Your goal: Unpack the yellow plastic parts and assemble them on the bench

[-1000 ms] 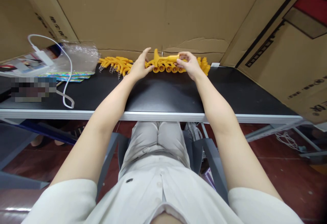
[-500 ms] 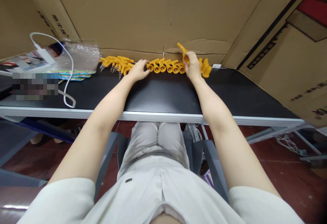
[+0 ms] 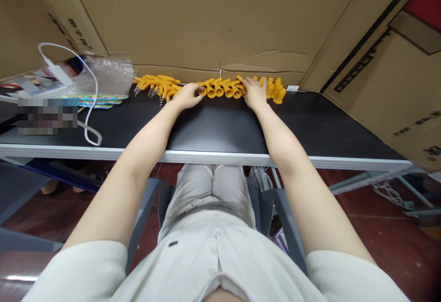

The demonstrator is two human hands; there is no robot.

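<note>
Several yellow funnel-shaped pieces lie side by side in a slanting row at the table's back, their round mouths towards me. My left hand is curled round the row's left end, thumb and fingers against the end piece. At the right end, my right hand is over another yellow funnel-shaped piece, whose narrow tip shows by my fingers; the rest is mostly hidden. Left of my left hand lie several corkscrews with yellow handles and metal spirals. More yellow pieces stand beyond my right hand.
Cardboard walls rise behind the black table and on its right. Clear plastic bags, a white cable and a white adapter lie at the left. A pale metal edge runs along the front.
My right hand has come down with the raised yellow piece to the row's right end, turning it lower beside the others. My left hand has stayed at the left end.
</note>
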